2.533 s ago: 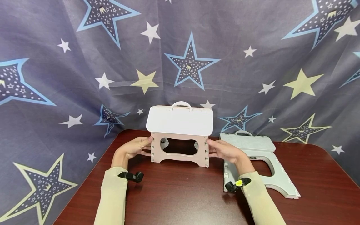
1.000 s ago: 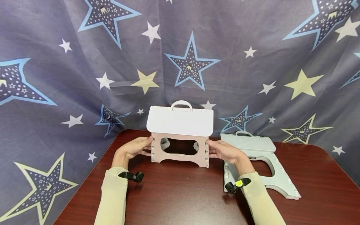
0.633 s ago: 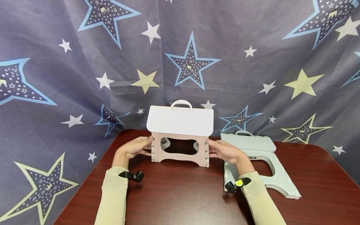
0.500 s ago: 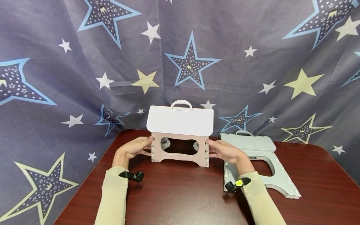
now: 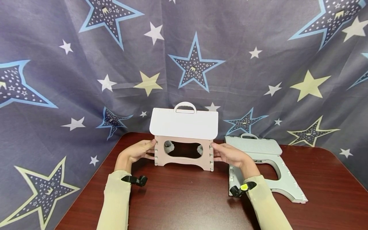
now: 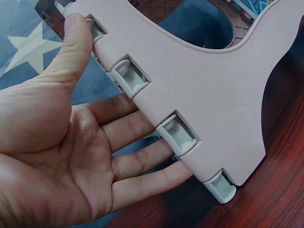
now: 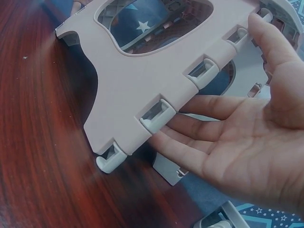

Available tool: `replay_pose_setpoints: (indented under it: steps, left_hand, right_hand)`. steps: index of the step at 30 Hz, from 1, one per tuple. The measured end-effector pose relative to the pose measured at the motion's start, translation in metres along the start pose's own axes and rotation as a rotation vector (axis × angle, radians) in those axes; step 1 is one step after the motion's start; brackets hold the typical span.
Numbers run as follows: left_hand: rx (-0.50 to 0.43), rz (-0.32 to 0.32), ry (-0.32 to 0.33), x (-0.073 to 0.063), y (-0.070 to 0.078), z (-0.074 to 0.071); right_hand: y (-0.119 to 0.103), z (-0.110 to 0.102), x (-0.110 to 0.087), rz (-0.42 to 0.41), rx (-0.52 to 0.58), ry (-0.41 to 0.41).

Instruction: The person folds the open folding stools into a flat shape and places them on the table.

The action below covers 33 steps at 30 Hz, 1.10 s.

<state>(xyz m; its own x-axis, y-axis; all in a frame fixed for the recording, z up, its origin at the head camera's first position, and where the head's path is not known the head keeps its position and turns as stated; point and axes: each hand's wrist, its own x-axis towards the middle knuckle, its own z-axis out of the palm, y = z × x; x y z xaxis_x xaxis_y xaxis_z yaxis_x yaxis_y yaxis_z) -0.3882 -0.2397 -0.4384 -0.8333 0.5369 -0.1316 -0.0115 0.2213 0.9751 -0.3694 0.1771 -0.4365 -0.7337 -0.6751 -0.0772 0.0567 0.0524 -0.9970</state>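
A folding step stool with a white top, a carry handle and pale pink leg panels is held upright near the back of the table. My left hand grips its left side, the thumb on the front panel's edge and the fingers reaching behind. At the opposite side my right hand holds the edge the same way. In the left wrist view, white hinge knuckles run down the panel beside the spread fingers. Similar hinges line the right edge in the right wrist view.
A second, pale grey-green folding stool lies flattened on the dark red wooden table, partly behind my right forearm. A grey-blue star-patterned curtain hangs just beyond the table's back and left edges.
The pink and white stool's handle appears slightly higher than 2.5 seconds ago. Both hands keep the same hold and place; the other stool has not moved.
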Motion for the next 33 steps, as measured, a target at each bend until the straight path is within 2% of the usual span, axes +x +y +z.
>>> replay_pose_setpoints:
  steps: [33]
  left_hand:
    - [-0.008,0.009,-0.004,0.0017,-0.0040,-0.0016]
  right_hand:
    - [0.0000,0.0013,-0.0006,0.005,0.009,-0.019]
